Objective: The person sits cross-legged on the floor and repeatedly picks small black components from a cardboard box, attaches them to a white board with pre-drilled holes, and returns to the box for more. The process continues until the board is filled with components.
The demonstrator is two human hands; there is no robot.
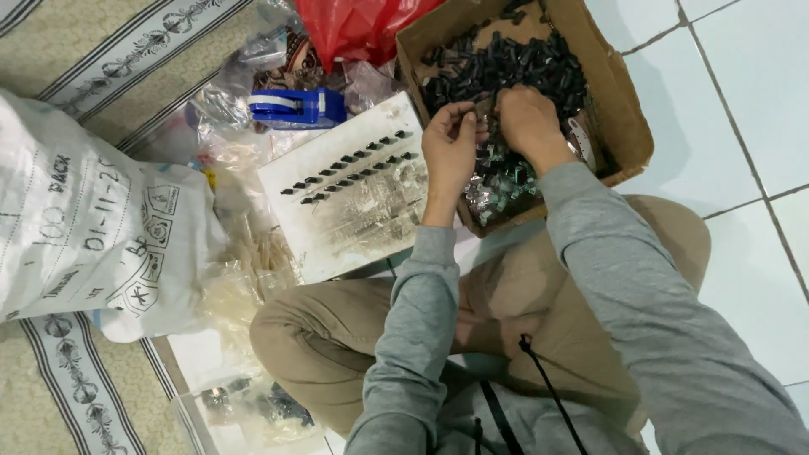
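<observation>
A brown cardboard box on the floor holds a heap of small black plastic parts and, nearer me, shiny metal clips. My left hand hovers at the box's near edge with fingers curled around something small that I cannot make out. Over the parts, my right hand has its fingers bent down into the heap, close beside the left hand's fingertips. Both arms wear grey sleeves.
A white board with two rows of black parts lies left of the box. A blue tape dispenser, clear plastic bags, a red bag and a large white sack sit around it. White tiles lie to the right.
</observation>
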